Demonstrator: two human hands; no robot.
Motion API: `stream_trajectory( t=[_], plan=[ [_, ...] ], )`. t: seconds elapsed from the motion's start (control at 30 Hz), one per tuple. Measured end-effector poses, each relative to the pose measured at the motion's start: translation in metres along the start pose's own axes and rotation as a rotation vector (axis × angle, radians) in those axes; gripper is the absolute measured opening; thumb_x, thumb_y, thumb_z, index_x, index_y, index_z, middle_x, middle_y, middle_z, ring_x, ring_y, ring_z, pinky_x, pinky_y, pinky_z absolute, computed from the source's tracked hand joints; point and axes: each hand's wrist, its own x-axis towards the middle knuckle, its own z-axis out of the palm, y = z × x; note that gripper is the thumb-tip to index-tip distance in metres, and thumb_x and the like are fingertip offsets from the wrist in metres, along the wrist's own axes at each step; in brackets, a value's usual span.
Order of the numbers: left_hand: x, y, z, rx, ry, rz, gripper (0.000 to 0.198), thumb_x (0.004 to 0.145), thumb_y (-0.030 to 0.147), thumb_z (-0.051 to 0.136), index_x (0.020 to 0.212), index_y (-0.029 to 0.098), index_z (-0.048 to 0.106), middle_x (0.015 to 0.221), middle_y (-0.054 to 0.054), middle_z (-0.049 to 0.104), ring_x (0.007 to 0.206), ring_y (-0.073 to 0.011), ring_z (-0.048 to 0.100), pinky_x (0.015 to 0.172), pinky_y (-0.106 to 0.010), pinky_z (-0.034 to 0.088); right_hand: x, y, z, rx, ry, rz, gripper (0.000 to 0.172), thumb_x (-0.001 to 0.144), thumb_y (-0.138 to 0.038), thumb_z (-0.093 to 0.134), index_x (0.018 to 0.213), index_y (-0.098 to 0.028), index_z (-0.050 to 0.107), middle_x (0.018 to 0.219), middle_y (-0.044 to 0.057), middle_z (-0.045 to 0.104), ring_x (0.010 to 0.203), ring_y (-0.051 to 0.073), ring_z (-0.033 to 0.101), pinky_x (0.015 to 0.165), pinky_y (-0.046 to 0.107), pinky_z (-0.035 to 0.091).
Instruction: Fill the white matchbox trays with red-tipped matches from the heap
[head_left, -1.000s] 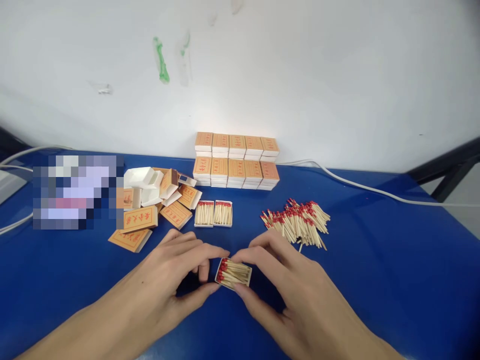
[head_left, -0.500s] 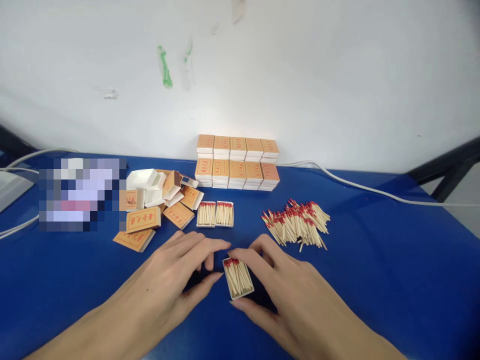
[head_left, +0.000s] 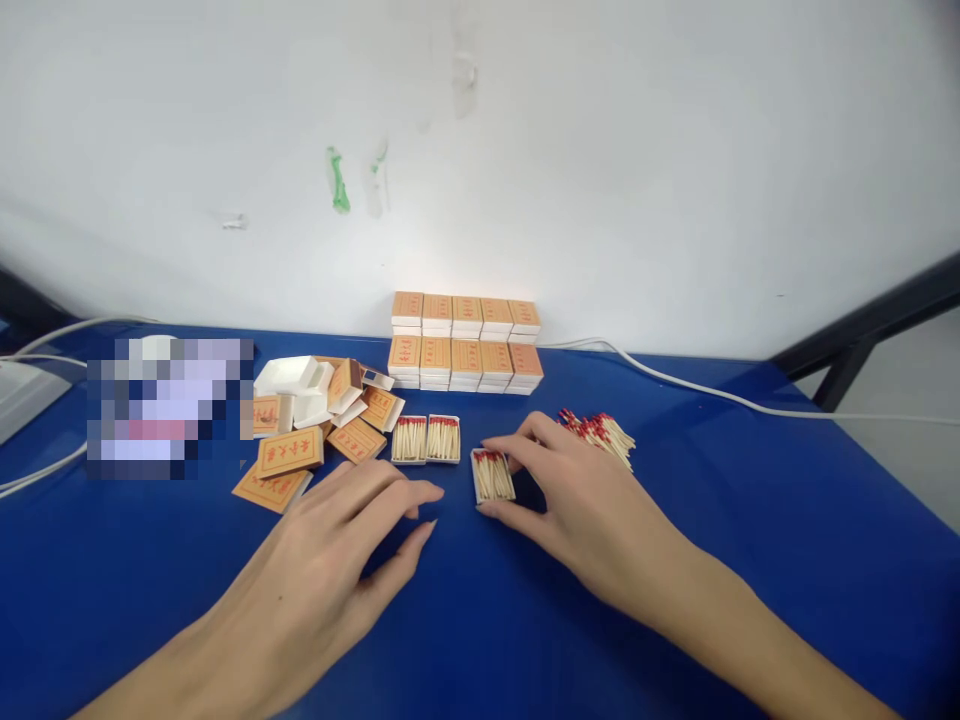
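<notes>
Between the thumb and fingers of my right hand (head_left: 559, 485) is a small white matchbox tray (head_left: 494, 498) full of red-tipped matches. My left hand (head_left: 360, 530) hovers over the table to the left, fingers apart and holding nothing. Two more filled trays, a left one (head_left: 409, 460) and a right one (head_left: 443, 459), stand side by side just beyond my hands. Behind my right hand lies a heap of loose matches (head_left: 611, 438), partly hidden by that hand.
Closed matchboxes (head_left: 465, 357) are stacked in two rows near the wall. A jumble of matchbox sleeves (head_left: 290, 453) and white trays (head_left: 287, 375) lies at the left, beside a blurred-out patch (head_left: 161, 410). A white cable (head_left: 675, 385) runs along the back right of the blue table (head_left: 465, 640).
My right hand has moved the filled tray forward and slightly right, toward the two standing trays. The left hand has come away from it. The view has tilted up a little.
</notes>
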Motion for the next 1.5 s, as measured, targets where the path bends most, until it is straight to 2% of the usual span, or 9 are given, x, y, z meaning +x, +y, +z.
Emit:
stream_trajectory(
  t=[0.23,0.33,0.4,0.53,0.7,0.93,1.17,1.37,1.5],
  plan=[
    [0.012,-0.01,-0.019,0.228,0.219,-0.057,0.011,0.116,0.027,0.06,0.118,0.03,0.071,0.108,0.003,0.077,0.095,-0.0156,0.076,0.087,-0.029,0.06,0.032,-0.003,-0.005,0.007,-0.029,0.054,0.04,0.101,-0.041,0.088,0.134,-0.022,0.076,0.123,0.008,0.073,0.101,0.027,0.077,0.083,0.042,0.061],
    [0.017,-0.024,-0.03,0.425,0.398,-0.177,0.008,0.116,0.029,0.062,0.117,0.026,0.069,0.11,-0.004,0.074,0.102,-0.0224,0.073,0.094,-0.038,0.057,0.037,-0.003,-0.003,0.012,-0.025,0.057,0.041,0.099,-0.045,0.09,0.13,-0.021,0.076,0.123,0.009,0.073,0.1,0.028,0.076,0.081,0.043,0.06],
    [0.02,-0.032,-0.038,0.557,0.463,-0.242,0.018,0.115,0.034,0.061,0.124,0.02,0.068,0.111,-0.01,0.071,0.11,-0.0304,0.069,0.101,-0.047,0.055,0.039,-0.003,-0.003,0.017,-0.028,0.057,0.042,0.099,-0.045,0.09,0.13,-0.021,0.076,0.123,0.009,0.073,0.1,0.028,0.076,0.08,0.043,0.059],
    [0.021,-0.04,-0.05,0.712,0.364,-0.296,0.033,0.117,0.038,0.054,0.133,0.014,0.07,0.12,-0.019,0.069,0.118,-0.0397,0.063,0.104,-0.056,0.051,0.04,0.0,-0.004,0.032,-0.03,0.047,0.044,0.099,-0.044,0.09,0.134,-0.022,0.074,0.129,0.01,0.073,0.107,0.028,0.076,0.088,0.044,0.06],
    [0.019,-0.042,-0.052,0.788,0.218,-0.275,0.036,0.12,0.034,0.046,0.14,0.012,0.066,0.132,-0.022,0.068,0.12,-0.0389,0.06,0.103,-0.053,0.049,0.043,0.001,-0.004,0.046,-0.034,0.041,0.042,0.101,-0.043,0.088,0.134,-0.022,0.074,0.132,0.011,0.074,0.109,0.028,0.076,0.09,0.045,0.061],
    [0.021,-0.049,-0.05,0.797,0.105,-0.227,0.033,0.12,0.028,0.042,0.142,0.021,0.065,0.131,-0.016,0.067,0.118,-0.0372,0.057,0.101,-0.052,0.048,0.038,0.004,-0.007,0.058,-0.002,0.045,0.059,0.098,-0.05,0.091,0.146,-0.024,0.069,0.137,0.012,0.073,0.107,0.03,0.077,0.085,0.044,0.063],
    [0.022,-0.055,-0.051,0.778,0.135,-0.235,0.028,0.121,0.034,0.045,0.134,0.023,0.068,0.131,-0.016,0.061,0.12,-0.0348,0.055,0.109,-0.054,0.05,0.009,0.002,-0.007,-0.058,0.081,0.021,0.053,0.1,-0.05,0.088,0.144,-0.025,0.069,0.124,0.01,0.074,0.1,0.03,0.077,0.079,0.044,0.062],
    [0.023,-0.056,-0.052,0.781,0.11,-0.26,0.033,0.122,0.035,0.042,0.124,0.022,0.072,0.128,-0.017,0.066,0.119,-0.0368,0.057,0.097,-0.051,0.045,-0.013,-0.002,-0.005,-0.006,0.152,-0.011,0.049,0.102,-0.047,0.086,0.142,-0.025,0.068,0.116,0.007,0.072,0.094,0.027,0.075,0.07,0.038,0.058],
    [0.022,-0.059,-0.052,0.764,0.106,-0.245,0.033,0.122,0.033,0.042,0.118,0.022,0.073,0.124,-0.016,0.073,0.117,-0.036,0.062,0.097,-0.05,0.041,-0.016,-0.003,-0.003,0.019,0.239,0.02,0.039,0.105,-0.044,0.083,0.137,-0.026,0.071,0.11,0.006,0.073,0.092,0.026,0.074,0.07,0.037,0.056]
  ],
)
